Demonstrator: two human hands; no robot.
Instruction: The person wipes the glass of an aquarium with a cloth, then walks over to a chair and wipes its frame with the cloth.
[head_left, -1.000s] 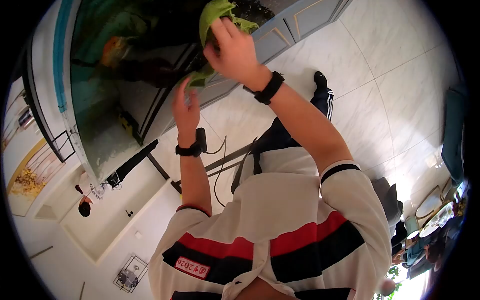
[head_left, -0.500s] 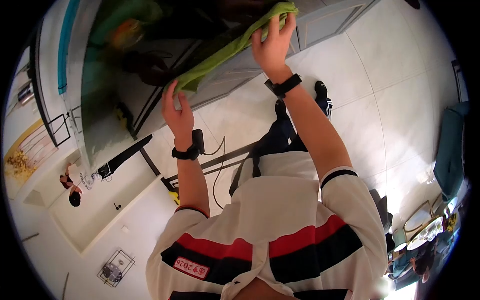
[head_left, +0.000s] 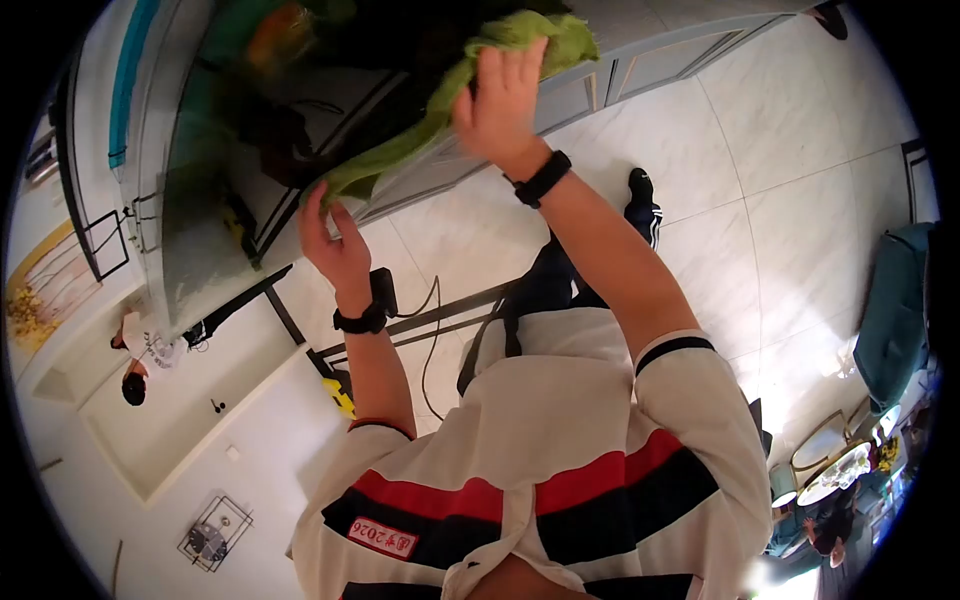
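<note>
Lengthwise, the green cloth (head_left: 425, 130) runs along the edge of the dark glass panel (head_left: 225, 125), beside the grey cabinet (head_left: 660, 68). The right hand (head_left: 500, 112) lays straightened fingers on one end; the left hand (head_left: 335, 250) touches the other, thumb apart; whether either grips cannot be told. Surroundings: pale tiled floor (head_left: 705, 240), teal furniture (head_left: 892, 310).

Shirt (head_left: 565, 400): off-white, short sleeves (head_left: 690, 395), red and black chest bands (head_left: 610, 490), pale placket (head_left: 518, 500). Left-chest patch (head_left: 384, 536) red-white, reads "2026". Cuffs dark-trimmed. Wrist straps (head_left: 543, 180) black, both sides; left carries black box (head_left: 382, 292), thin dark cable (head_left: 437, 335). Trousers (head_left: 545, 272) dark, white side stripes (head_left: 656, 228). Shoe (head_left: 640, 185) black.
</note>
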